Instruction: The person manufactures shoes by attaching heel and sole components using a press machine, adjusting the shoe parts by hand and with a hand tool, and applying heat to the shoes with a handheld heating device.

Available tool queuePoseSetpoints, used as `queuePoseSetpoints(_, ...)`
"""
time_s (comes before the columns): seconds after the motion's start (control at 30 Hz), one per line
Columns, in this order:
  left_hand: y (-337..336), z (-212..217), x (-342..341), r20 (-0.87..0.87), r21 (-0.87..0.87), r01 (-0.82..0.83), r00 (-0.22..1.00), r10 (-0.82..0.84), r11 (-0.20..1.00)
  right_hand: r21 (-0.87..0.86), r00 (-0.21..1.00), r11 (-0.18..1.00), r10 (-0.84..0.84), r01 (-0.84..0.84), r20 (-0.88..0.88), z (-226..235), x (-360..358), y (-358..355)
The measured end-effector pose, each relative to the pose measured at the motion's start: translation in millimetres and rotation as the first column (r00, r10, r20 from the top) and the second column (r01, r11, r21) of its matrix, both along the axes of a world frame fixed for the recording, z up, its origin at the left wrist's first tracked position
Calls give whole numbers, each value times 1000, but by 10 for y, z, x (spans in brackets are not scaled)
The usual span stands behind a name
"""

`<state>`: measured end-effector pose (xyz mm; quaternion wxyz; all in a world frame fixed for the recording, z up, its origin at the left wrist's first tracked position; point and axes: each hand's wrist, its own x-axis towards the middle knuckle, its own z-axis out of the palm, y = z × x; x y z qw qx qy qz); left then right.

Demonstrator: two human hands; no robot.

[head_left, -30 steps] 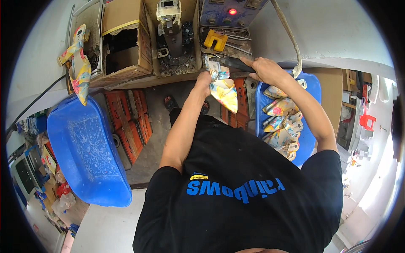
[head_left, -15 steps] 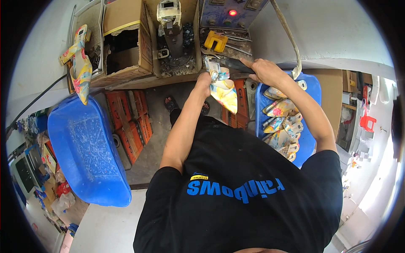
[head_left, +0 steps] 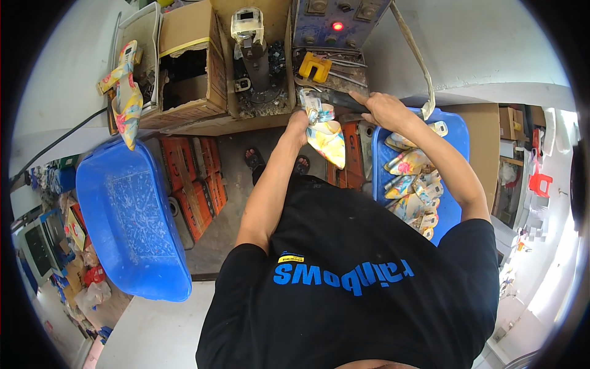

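Note:
In front of the bench my left hand (head_left: 298, 127) is closed on a pointed shoe (head_left: 327, 141) in yellow floral fabric. Its toe points down toward me, and a pale heel end with a dark mark sits at the top. My right hand (head_left: 389, 112) grips a tool with a black handle (head_left: 344, 101). The tool's far end meets the heel end of the shoe; its working tip is too small to make out. Right of my hands, a blue tub (head_left: 452, 206) holds several similar floral shoes (head_left: 409, 161).
Another floral shoe (head_left: 129, 104) hangs on a stand at the left, above a blue tub (head_left: 135, 234). Along the bench are a torn cardboard box (head_left: 187, 34), an upright metal post (head_left: 254, 67), a yellow clamp-like piece (head_left: 314, 66) and a control panel (head_left: 329, 18) with a red light.
The view has shifted slightly, so the bench sits a little lower and further right. Both hands keep their hold on the shoe and the black-handled tool.

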<state>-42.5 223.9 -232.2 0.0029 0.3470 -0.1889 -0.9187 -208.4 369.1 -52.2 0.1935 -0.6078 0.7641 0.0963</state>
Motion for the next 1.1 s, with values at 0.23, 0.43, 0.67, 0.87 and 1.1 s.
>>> queuePoseSetpoints(0.23, 7, 225, 384, -147, -83, 49, 987, -61, 995, -113, 960, 992, -30, 64, 278, 224, -334, 157)
queuePoseSetpoints(0.43, 48, 1184, 952, -312, -126, -72, 950, 29, 989, -361, 991, 926, -79, 112, 104, -68, -735, 33)
queuePoseSetpoints(0.67, 78, 1736, 1545, -209, -313, -275, 954, 217, 909, -371, 998, 926, -58, 65, 29, -1271, -970, -548)
queuePoseSetpoints(0.87, 28, 1784, 2257, -177, -388, -422, 906, 384, 819, -467, 977, 862, -215, 197, 14, -1542, -1053, -681)
queuePoseSetpoints(1.1, -308, 1729, 3020, -189, -379, -576, 815, 548, 725, -311, 922, 937, -251, 156, -293, -1188, -571, -988)
